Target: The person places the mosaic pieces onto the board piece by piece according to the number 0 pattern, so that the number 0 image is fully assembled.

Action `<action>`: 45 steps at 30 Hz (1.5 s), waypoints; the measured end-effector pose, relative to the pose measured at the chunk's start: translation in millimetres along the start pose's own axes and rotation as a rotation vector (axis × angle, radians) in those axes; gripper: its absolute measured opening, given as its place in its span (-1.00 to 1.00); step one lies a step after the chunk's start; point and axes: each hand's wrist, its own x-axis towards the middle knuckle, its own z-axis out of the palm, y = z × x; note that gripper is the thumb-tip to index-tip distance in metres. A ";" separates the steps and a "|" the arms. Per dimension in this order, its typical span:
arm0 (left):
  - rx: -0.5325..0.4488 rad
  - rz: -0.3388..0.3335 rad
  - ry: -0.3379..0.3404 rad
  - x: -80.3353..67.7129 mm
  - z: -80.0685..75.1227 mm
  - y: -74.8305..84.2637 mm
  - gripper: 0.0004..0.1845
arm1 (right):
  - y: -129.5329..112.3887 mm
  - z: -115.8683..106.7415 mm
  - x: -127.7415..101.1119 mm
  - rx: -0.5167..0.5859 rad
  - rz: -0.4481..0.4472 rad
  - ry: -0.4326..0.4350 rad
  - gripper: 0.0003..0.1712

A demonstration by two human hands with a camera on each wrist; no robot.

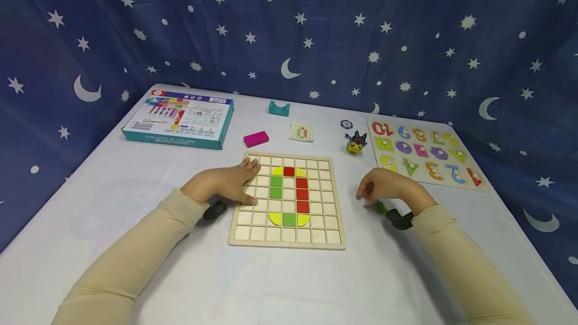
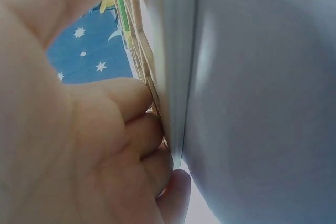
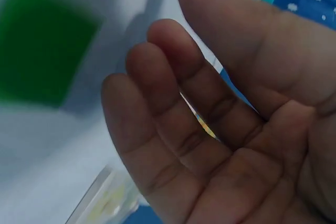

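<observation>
A wooden grid board [image 1: 253, 234] lies in the middle of the white table. Yellow, green and red tiles [image 1: 289, 194] form a closed loop in its cells. My left hand [image 1: 228, 184] rests flat on the board's left edge, fingers straight; the left wrist view shows the left hand [image 2: 94, 145] against the board's side [image 2: 137, 51]. My right hand [image 1: 384, 187] hovers just right of the board, fingers loosely curled and holding nothing. A loose green tile [image 1: 380, 207] lies on the table under it. The right wrist view shows the empty right hand [image 3: 210, 129] and, blurred, the green tile [image 3: 44, 45].
A teal toy box [image 1: 180, 119] sits at the back left, with a pink block [image 1: 256, 139], a teal block [image 1: 279, 108] and a small pattern card [image 1: 301, 132] behind the board. A toy figure [image 1: 355, 143], a round disc [image 1: 346, 124] and a number puzzle [image 1: 424, 157] lie at the right.
</observation>
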 end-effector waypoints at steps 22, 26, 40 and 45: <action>-0.004 0.001 -0.001 1.0 1.9 -1.7 0.00 | 26.8 16.2 -16.7 0.041 0.056 0.049 -0.74; -0.004 -0.003 0.002 0.6 1.3 -1.2 -0.01 | 21.9 14.8 -16.7 0.032 0.032 0.059 -0.78; -0.009 -0.005 -0.002 -0.7 -0.8 0.7 0.00 | -2.3 -1.5 -8.5 0.059 -0.024 0.057 -0.93; -0.006 -0.004 -0.001 -1.5 -0.9 2.1 -0.01 | -19.0 -5.1 -1.5 0.070 -0.033 0.064 -0.96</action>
